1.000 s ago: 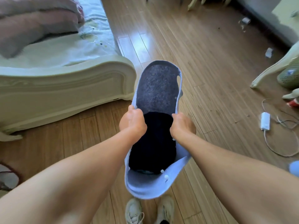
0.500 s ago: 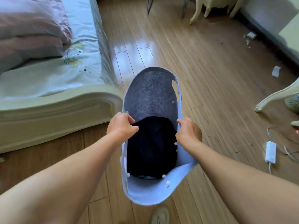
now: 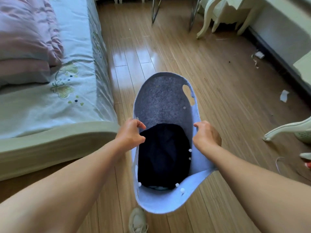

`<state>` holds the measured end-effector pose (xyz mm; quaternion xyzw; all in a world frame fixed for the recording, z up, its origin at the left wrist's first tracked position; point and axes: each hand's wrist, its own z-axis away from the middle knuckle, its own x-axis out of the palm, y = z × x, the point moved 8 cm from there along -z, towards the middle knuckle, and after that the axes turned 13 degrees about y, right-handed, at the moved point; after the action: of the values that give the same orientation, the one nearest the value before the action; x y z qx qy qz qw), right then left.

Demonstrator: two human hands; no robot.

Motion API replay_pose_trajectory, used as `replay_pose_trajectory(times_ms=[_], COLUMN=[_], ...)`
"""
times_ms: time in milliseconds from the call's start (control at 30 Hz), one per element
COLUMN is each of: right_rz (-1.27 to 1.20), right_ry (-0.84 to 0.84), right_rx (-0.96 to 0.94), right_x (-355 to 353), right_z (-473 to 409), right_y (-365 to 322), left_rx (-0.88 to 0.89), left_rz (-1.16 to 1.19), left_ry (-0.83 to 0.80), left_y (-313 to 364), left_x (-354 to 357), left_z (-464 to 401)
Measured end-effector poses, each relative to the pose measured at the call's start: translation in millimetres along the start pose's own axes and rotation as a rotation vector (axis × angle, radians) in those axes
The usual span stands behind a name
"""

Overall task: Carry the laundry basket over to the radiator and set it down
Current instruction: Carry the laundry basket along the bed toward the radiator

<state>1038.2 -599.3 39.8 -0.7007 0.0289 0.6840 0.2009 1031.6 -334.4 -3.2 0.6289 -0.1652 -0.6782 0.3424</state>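
Wood plank floor [image 3: 218,84]. Paper scraps [image 3: 284,95] on it right of the right hand, white shoe [image 3: 138,221] below both hands. Bed [image 3: 50,145] standing left of left hand.

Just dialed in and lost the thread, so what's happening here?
A person is carrying a light blue felt laundry basket above the wooden plank floor. The left hand and right hand grip opposite sides of its rim. Dark navy clothing lies inside. A cream-framed bed stands to the left.
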Motion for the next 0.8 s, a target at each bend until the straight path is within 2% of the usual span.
replay_pose_trajectory(times_ms=[300, 800], right_rz=[0.052, -0.034], right_ry=[-0.008, -0.030], right_rx=[-0.045, -0.220], right_x=[12, 43], right_z=[-106, -319], right_y=[-65, -179], left_rx=[0.019, -0.028], left_rz=[0.020, 0.042], left_ry=[0.007, 0.196], left_y=[25, 55], left_x=[-8, -42], left_z=[-114, -320])
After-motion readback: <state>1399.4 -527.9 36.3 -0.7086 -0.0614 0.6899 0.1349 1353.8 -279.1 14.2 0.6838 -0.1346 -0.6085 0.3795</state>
